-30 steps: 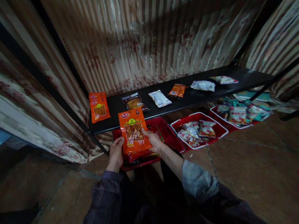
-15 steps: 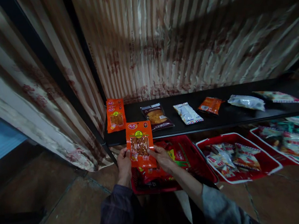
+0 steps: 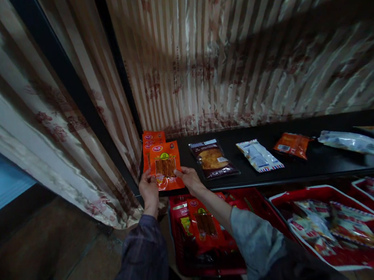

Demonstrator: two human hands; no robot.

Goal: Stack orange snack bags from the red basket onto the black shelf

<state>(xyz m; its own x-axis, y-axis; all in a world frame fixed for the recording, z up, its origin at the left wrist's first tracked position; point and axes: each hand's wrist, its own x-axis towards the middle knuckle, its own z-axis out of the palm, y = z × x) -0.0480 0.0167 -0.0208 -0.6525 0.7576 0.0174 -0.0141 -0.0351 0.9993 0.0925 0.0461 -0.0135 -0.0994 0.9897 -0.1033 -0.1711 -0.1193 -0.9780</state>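
Both hands grip one orange snack packet [image 3: 166,166] with a clear window showing brown sticks. My left hand [image 3: 149,190] is closed on its left edge, and my right hand [image 3: 191,179] pinches its lower right edge. The packet is at the left end of the black shelf [image 3: 227,183], in front of similar orange packets [image 3: 153,136] that it partly covers. To its right lies a brown bread packet [image 3: 211,159]. Below, a red basket [image 3: 178,251] holds more orange and red packets [image 3: 205,222], partly hidden by my right forearm.
Farther right on the shelf lie a white packet [image 3: 259,154], a small orange packet [image 3: 292,145] and a silvery packet [image 3: 350,141]. White-rimmed red baskets [image 3: 348,264] of packets stand below. A black post [image 3: 71,77] and striped curtain [image 3: 237,50] bound the shelf.
The held packet has moved up and forward, from above the basket to over the shelf's left end, now overlapping the orange packets there. The view has shifted slightly.
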